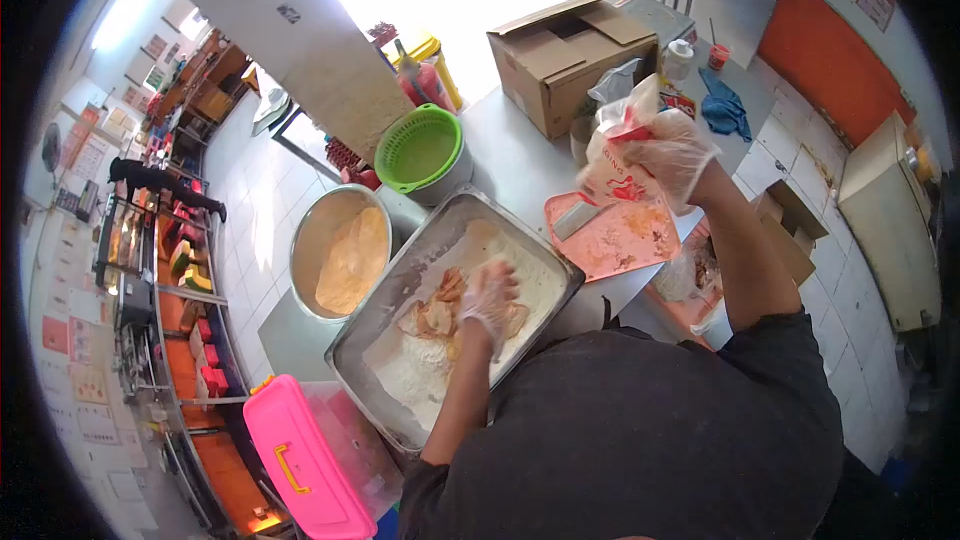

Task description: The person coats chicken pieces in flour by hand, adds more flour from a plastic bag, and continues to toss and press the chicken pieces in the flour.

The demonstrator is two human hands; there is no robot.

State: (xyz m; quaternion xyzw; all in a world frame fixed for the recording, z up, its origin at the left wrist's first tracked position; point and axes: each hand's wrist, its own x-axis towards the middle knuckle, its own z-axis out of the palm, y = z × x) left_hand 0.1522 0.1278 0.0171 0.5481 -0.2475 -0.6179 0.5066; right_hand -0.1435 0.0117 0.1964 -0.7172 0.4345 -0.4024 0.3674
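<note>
My left hand [487, 302], in a clear plastic glove, is over the metal tray [352, 372]. Its fingers look stretched out, next to pieces of raw meat [436, 312] that lie in white flour [412, 365]. My right hand [682, 155], gloved as well, is raised and closed around a printed plastic bag [622, 165] with red lettering. Below that bag, a pink-orange cutting board [630, 240] carries smears and scraps. A cleaver-like metal blade [575, 220] rests on the board, its handle hidden.
Beside the tray stand a metal bowl of orange-tinted powder [355, 260] and a green basket [418, 145] set in a pot. A cardboard box [565, 60], a blue cloth [725, 105] and a pink-lidded container [305, 460] surround the work area. A person [165, 185] is far left.
</note>
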